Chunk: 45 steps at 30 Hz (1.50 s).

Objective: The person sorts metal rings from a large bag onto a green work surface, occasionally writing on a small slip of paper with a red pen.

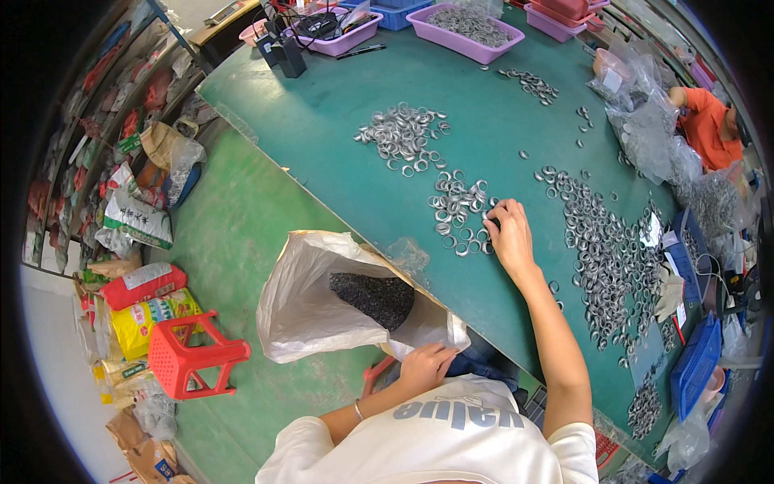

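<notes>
My right hand (510, 232) rests over the green table with its fingers curled together at the edge of a small pile of grey metal rings (458, 202). A dark metal ring shows at its fingertips, partly hidden by them. Below the table's edge, my left hand (427, 365) is closed on the rim of a white woven sack (302, 310). The sack's mouth gapes open, and a heap of black granular material (375, 300) shows inside. A larger ring pile (403, 133) lies farther off, and a wide spread of rings (605, 266) covers the table to the right.
A purple tray (472, 50) of rings stands at the far edge. Blue baskets (696, 367) and plastic bags (641, 121) line the right side, where another person in orange (711, 129) sits. A red stool (193, 355) stands on the green floor; filled shelves are at left.
</notes>
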Each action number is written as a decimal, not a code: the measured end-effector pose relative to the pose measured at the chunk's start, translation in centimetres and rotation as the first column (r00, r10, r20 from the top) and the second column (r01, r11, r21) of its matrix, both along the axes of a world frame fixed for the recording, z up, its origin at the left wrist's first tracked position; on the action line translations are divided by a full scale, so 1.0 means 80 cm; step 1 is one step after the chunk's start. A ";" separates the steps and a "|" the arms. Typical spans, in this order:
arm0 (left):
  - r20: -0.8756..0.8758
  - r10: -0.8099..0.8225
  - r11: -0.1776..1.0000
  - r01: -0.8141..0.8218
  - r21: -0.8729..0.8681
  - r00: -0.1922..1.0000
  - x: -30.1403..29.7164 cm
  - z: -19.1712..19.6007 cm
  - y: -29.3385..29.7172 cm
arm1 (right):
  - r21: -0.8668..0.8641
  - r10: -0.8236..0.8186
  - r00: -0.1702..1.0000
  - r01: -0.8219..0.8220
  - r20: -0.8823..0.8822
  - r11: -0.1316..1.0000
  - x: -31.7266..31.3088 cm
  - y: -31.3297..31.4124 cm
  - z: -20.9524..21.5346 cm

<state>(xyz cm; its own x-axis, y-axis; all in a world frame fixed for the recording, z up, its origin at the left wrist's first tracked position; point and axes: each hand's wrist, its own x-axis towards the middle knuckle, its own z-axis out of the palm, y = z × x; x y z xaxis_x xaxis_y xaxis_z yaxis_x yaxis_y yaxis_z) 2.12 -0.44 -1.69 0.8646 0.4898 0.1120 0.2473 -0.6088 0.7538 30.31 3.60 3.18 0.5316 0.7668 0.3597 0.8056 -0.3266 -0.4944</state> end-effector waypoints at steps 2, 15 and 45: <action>0.015 0.007 1.000 -0.007 0.009 1.000 -0.001 -0.002 0.001 | -0.034 0.072 0.995 -0.070 0.064 0.997 0.000 0.003 0.004; 0.033 0.009 1.000 -0.010 0.011 0.999 -0.002 -0.005 -0.001 | 0.154 0.041 0.995 -0.027 -0.092 0.988 -0.017 0.030 -0.012; 0.015 0.012 1.000 -0.013 0.005 1.000 0.000 -0.004 -0.001 | 0.217 0.070 0.823 0.066 -0.564 0.974 -0.023 0.038 0.014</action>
